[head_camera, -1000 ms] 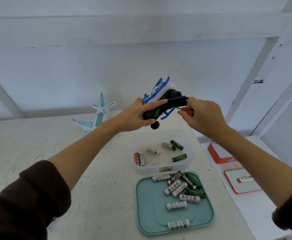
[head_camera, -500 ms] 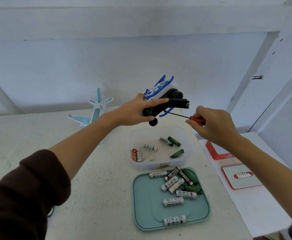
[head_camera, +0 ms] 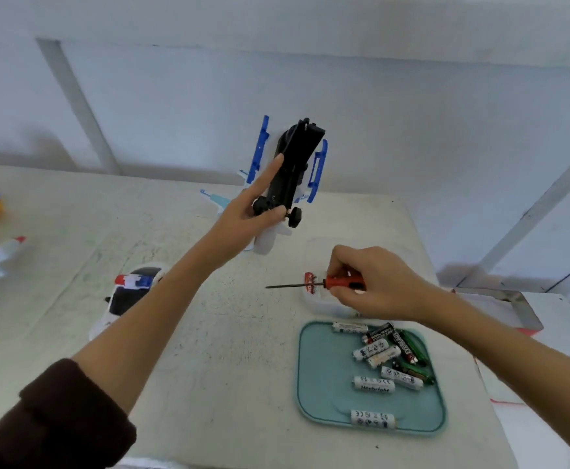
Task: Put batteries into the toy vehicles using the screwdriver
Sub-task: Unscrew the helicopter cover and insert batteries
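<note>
While the left hand [head_camera: 243, 214] holds the toy helicopter [head_camera: 290, 170] raised above the table [head_camera: 209, 367], black underside toward the person, fingers wrapped round its lower end, the belly cover looks shut. Judgement: steady the toy before seating the tip squarely. To the right, the right hand [head_camera: 375, 282] pinches the screwdriver [head_camera: 324, 283] by its red handle, tip pointing left, well apart from the toy. Batteries [head_camera: 388, 357] lie in the teal tray [head_camera: 314, 384] below.

One camera is sitting on the person's head, looking forward and down. It is seeing both arms reaching out from the bottom corners, the worktop [head_camera: 209, 333] close below, and the white wall [head_camera: 378, 113] standing just behind. There is no second view.
</note>
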A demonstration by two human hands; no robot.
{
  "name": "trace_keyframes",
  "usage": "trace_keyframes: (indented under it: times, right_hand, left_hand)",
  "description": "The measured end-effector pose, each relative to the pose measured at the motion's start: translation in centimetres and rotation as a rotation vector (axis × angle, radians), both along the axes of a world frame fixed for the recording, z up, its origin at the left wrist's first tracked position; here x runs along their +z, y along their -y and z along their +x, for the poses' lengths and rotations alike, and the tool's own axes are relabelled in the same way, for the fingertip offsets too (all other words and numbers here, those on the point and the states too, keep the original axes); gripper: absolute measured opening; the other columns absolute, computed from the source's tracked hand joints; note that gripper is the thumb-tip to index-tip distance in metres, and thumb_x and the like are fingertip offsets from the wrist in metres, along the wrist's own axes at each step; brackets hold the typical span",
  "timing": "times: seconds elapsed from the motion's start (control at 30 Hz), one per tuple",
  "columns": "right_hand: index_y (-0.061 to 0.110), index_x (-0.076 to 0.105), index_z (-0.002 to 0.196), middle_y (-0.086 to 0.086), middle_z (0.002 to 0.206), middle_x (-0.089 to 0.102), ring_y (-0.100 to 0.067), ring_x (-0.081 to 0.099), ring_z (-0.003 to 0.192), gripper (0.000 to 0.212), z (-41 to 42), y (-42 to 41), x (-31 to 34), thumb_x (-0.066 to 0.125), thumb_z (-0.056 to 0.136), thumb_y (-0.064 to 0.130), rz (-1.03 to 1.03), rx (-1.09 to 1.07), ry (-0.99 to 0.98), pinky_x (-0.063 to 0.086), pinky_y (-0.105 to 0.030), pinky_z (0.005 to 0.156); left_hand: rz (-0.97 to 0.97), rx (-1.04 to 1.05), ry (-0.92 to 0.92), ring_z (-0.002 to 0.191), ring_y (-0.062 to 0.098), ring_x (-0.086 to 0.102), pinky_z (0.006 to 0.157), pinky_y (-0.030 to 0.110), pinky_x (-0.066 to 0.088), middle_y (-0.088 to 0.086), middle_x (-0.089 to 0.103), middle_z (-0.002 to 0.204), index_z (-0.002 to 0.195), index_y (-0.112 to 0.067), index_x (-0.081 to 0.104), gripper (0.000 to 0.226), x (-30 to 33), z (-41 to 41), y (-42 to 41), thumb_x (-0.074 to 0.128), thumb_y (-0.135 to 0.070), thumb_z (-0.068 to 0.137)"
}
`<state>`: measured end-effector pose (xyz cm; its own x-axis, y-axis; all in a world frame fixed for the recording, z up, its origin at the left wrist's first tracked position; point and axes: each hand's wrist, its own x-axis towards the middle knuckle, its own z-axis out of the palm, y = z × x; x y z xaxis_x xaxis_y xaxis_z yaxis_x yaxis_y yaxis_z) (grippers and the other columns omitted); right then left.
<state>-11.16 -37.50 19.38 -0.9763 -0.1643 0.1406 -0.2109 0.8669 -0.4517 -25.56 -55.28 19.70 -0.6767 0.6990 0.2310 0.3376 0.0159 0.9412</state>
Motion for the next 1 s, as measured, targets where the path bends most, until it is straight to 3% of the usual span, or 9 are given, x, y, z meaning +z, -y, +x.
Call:
trace_keyframes:
  times: [0.13, 0.3, 0.47, 0.6, 0.77, 0.9, 1.0]
  right_hand:
    - [0.017, 0.057, 0.092, 0.005, 0.086, 0.065, -0.009, 0.054, 0.070, 0.009, -1.7, 3.3, -1.2, 0.060, 0.084, 0.020, 0.034, 0.207, 0.102, 0.046, -0.028, 0.065]
    - [0.011, 0.066, 0.088, -0.001, 0.088, 0.060, -0.013, 0.053, 0.080, 0.010, -2.8, 6.5, -4.1, 0.061, 0.084, 0.019, 0.027, 0.386, 0.014, 0.048, -0.026, 0.067]
    - [0.015, 0.071, 0.076, 0.000, 0.075, 0.060, -0.022, 0.054, 0.070, 0.011, -3.2, 7.9, -7.2, 0.065, 0.069, 0.020, 0.150, 0.408, -0.100, 0.050, -0.038, 0.054]
    - [0.019, 0.070, 0.077, 0.002, 0.076, 0.060, -0.021, 0.056, 0.071, 0.013, -3.3, 7.9, -7.5, 0.075, 0.065, 0.018, 0.178, 0.428, -0.067, 0.044, -0.033, 0.055]
    - [0.009, 0.071, 0.088, -0.005, 0.084, 0.065, -0.026, 0.058, 0.079, 0.019, -2.7, 7.1, -6.2, 0.070, 0.070, 0.007, 0.068, 0.414, -0.017, 0.051, -0.040, 0.066]
    - [0.009, 0.071, 0.091, -0.006, 0.085, 0.064, -0.020, 0.055, 0.084, 0.020, -0.1, 4.8, -4.7, 0.070, 0.072, 0.012, 0.011, 0.375, 0.077, 0.047, -0.033, 0.073]
    - [0.012, 0.073, 0.086, -0.002, 0.080, 0.063, -0.010, 0.046, 0.078, 0.019, 2.1, 2.5, -4.3, 0.073, 0.069, 0.020, 0.049, 0.337, 0.161, 0.042, -0.027, 0.068]
  left_hand:
    - [0.047, 0.129, 0.040, 0.115, -0.010, 0.052, 0.094, 0.011, 0.043, -0.017, 0.040, 0.144, 0.133, -0.055, 0.025, 0.064, -1.0, 1.7, 2.9, 0.051, -0.008, 0.097]
    - [0.055, 0.224, 0.038, 0.124, -0.001, 0.048, 0.092, 0.009, 0.043, -0.012, 0.035, 0.150, 0.134, -0.052, 0.024, 0.064, -2.2, 3.3, 5.3, 0.051, -0.008, 0.097]
    - [0.061, 0.243, 0.082, 0.130, 0.002, 0.045, 0.103, 0.018, 0.041, -0.019, 0.034, 0.149, 0.136, -0.053, 0.024, 0.064, -3.5, 4.3, 6.6, 0.051, -0.009, 0.097]
    - [0.035, 0.265, 0.097, 0.126, -0.004, 0.047, 0.107, 0.028, 0.041, -0.036, 0.038, 0.136, 0.136, -0.054, 0.024, 0.064, -4.4, 4.8, 6.9, 0.052, -0.011, 0.097]
    - [0.074, 0.293, 0.106, 0.127, -0.004, 0.046, 0.104, 0.016, 0.039, -0.020, 0.040, 0.141, 0.138, -0.048, 0.020, 0.064, -4.7, 5.3, 6.2, 0.049, -0.007, 0.098]
    - [0.119, 0.329, 0.079, 0.129, 0.006, 0.047, 0.107, 0.022, 0.040, -0.014, 0.037, 0.148, 0.140, -0.046, 0.017, 0.064, -4.8, 4.7, 5.3, 0.049, -0.009, 0.098]
    - [0.138, 0.337, 0.074, 0.112, -0.007, 0.054, 0.099, 0.016, 0.044, -0.014, 0.042, 0.142, 0.143, -0.043, 0.018, 0.065, -4.7, 4.6, 4.2, 0.049, -0.008, 0.098]
